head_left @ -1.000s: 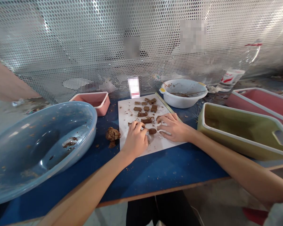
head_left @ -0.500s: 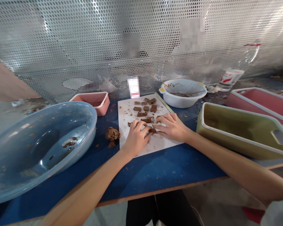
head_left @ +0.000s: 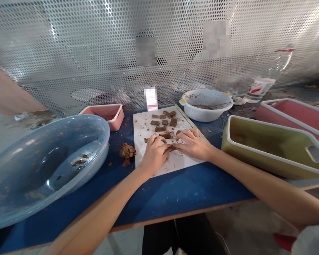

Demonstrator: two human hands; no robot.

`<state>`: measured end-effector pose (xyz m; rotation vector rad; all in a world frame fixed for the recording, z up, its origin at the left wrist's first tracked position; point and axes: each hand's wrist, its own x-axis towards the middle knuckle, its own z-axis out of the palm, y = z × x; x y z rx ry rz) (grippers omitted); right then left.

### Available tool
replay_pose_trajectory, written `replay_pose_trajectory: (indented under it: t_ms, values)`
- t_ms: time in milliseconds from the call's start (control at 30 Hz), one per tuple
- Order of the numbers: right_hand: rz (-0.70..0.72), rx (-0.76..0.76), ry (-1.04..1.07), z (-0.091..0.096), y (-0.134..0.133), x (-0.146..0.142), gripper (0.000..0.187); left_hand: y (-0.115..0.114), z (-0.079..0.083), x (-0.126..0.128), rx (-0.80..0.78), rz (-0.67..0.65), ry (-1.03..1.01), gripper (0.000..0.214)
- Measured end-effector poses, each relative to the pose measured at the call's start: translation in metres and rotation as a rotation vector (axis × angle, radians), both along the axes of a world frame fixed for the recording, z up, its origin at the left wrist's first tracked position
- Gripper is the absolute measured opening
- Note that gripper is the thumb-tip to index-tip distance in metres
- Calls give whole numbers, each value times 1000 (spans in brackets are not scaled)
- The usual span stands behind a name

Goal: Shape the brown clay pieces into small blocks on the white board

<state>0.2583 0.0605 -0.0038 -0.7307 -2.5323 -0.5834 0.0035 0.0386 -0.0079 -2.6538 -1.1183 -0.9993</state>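
Brown lump [head_left: 172, 147] lies between left hand [head_left: 154, 154] and right hand [head_left: 195, 144], each grip half-curled, touching it; hold unclear.

**A:** What does your counter [head_left: 191, 187] bear at left?
**B:** Blue, with a brownish front edge, it carries a large blue basin [head_left: 102, 153], a small pink bin [head_left: 118, 121] behind that, and a crumbly brown lump [head_left: 127, 151].
**A:** And elsewhere?
**B:** Before you, a white sheet [head_left: 179, 163] lies flat, a white basin [head_left: 206, 115] beside its far right corner; at your right, an olive bin [head_left: 260, 163] stands before a second pink bin [head_left: 266, 115].
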Motion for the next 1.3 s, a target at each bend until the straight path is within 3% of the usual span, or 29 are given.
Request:
replay_pose_trajectory:
  t_ms: [333,633,800,1300]
  values:
    - [-68,-107,74,2,1,3,24,0,-4,-7,-69,54,-42,30]
    - [-69,-236,143,-2,-1,-3,26,-3,0,-5,-150,37,-114,29]
    - [-55,-238,145,-7,1,-5,22,-5,5,-8,-180,89,-323,40]
    - [-20,-249,154,-4,-3,-5,17,-3,1,-7,-215,103,-303,41]
